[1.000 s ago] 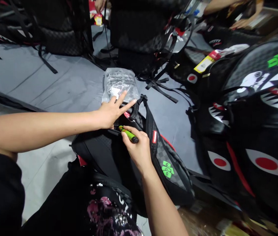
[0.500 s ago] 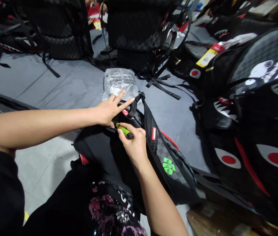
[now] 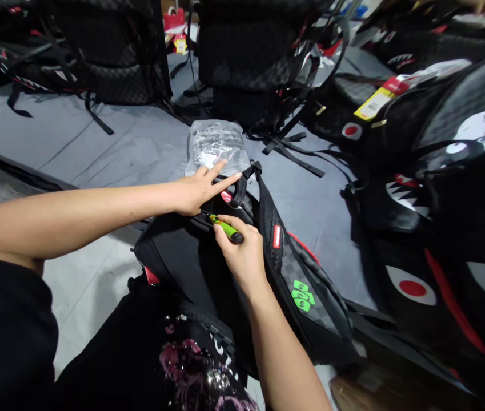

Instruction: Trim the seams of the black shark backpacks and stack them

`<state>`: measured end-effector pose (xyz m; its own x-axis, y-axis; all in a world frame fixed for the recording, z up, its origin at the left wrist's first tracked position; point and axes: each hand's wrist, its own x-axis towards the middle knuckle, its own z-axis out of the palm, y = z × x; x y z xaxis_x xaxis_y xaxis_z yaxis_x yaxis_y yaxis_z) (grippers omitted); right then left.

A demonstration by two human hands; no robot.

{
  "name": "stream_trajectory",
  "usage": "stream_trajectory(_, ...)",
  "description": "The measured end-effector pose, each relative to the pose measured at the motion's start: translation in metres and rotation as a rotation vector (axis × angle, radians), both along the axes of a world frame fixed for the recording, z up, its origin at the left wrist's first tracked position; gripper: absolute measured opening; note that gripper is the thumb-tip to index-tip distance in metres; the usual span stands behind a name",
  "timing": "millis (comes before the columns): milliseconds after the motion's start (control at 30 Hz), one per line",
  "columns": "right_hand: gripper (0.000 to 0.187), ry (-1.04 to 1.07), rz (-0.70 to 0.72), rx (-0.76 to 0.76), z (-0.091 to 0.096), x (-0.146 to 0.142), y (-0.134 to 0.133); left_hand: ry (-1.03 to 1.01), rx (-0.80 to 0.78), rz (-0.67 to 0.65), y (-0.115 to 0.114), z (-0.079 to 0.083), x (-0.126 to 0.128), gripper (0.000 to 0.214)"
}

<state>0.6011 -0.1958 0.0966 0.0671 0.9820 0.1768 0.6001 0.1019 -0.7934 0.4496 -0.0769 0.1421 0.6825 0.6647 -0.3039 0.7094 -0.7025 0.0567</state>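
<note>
A black backpack (image 3: 182,257) with a checkered side panel lies tilted across my lap and the table edge, its top toward the table. My left hand (image 3: 199,185) rests at its top with fingers spread, the thumb on the fabric close to the tool's tip. In my right hand (image 3: 244,245) is a small green-handled tool (image 3: 226,229) with a black end, held pinched. Its narrow front end points at the backpack's top edge near my left thumb; the exact tip is too small to make out. A clear plastic packet (image 3: 216,145) lies just beyond my left fingertips.
A grey-covered table (image 3: 139,145) stretches across. Black backpacks stand along its back (image 3: 242,51) and crowd the right side (image 3: 405,245), with loose straps (image 3: 297,154) and a yellow-red tag (image 3: 375,103). A cardboard box (image 3: 366,385) sits low at the right.
The whole view has shifted slightly, so everything appears a little further right. Both hands keep nearly the same place on the backpack, and the green-handled tool stays in my right hand.
</note>
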Motion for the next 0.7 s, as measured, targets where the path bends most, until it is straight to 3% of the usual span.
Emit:
stream_trajectory(233, 0.019, 0.035, 0.049, -0.059, 0.007, 0.006, -0.004, -0.098, -0.065, 0.194, -0.008, 0.000, -0.010, 0.116)
stream_trajectory(433, 0.021, 0.002, 0.056, -0.089, 0.009, 0.011, -0.003, -0.014, -0.130, 0.145, 0.000, 0.004, -0.006, 0.118)
stream_trajectory(700, 0.023, -0.040, 0.033, -0.140, 0.012, 0.015, 0.001, -0.088, -0.074, 0.109, 0.003, -0.008, -0.009, 0.114)
